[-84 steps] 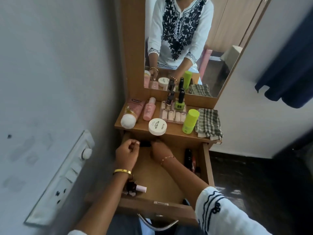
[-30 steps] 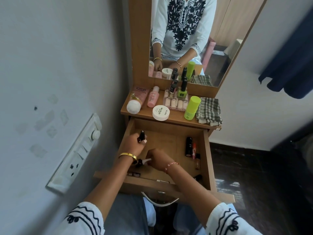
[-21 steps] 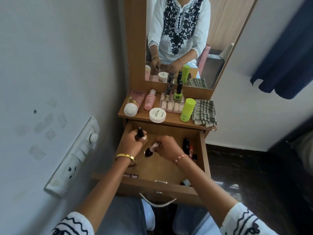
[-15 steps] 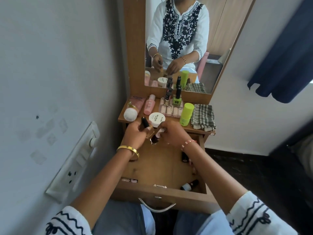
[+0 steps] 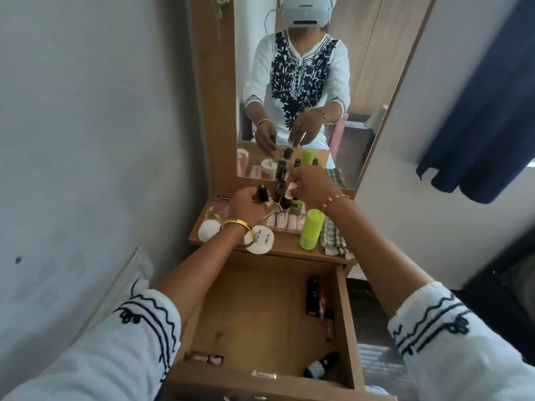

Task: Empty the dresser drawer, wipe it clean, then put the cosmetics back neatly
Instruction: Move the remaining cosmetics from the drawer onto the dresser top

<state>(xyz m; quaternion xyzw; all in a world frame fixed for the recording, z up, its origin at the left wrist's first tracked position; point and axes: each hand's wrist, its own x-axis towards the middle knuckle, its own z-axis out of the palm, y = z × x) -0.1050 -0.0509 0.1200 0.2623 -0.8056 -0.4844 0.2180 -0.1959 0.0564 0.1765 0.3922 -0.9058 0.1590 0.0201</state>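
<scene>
cosmetics at centre frame: left hand (image 5: 246, 205) grips a dark tube (image 5: 263, 193), right hand (image 5: 308, 188) pinches a small bottle (image 5: 290, 191); better to set each upright among the table's (image 5: 289, 247) bottles, not toppling neighbours.

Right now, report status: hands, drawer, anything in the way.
Left hand grips a small black bottle; right hand pinches a white-capped item over the shelf. Drawer open, several cosmetics inside. Shelf crowded.

At frame centre the left hand (image 5: 247, 208) and right hand (image 5: 311, 188) cover most of the small bottles they hold, while the drawer (image 5: 346, 319) front runs off the bottom edge.
</scene>
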